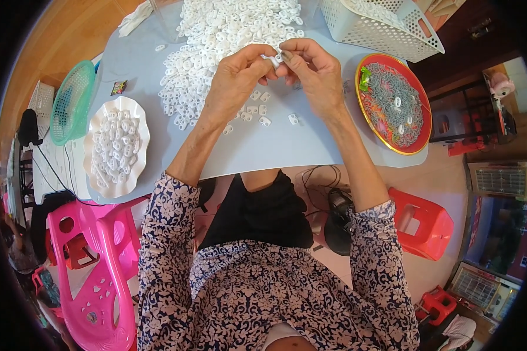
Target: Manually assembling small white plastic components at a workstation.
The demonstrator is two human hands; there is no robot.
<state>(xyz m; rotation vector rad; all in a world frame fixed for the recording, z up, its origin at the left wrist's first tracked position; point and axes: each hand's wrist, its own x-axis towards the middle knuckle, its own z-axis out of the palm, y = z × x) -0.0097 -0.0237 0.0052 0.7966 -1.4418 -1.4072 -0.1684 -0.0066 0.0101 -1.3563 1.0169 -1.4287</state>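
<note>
One small white piece (273, 61) | rounded, apparently holed, partly covered | both hands (317, 71) together, pinching it

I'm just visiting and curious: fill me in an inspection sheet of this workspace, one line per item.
Surface: pale grey-blue table, curved near edge.
Job's things: heap of small white pieces, some loose nearby; more fill a scalloped white dish; thin grey parts fill a red tray with gold trim.
Clutter: small colourful wrapper above the dish; white cloth by the far left edge.
Hands: left hand and right hand meet over the table, fingertips on one white piece.
Cables: dark cables on the floor.
Surroundings: pink chair left, red stool right, green basket left of the table.
</note>
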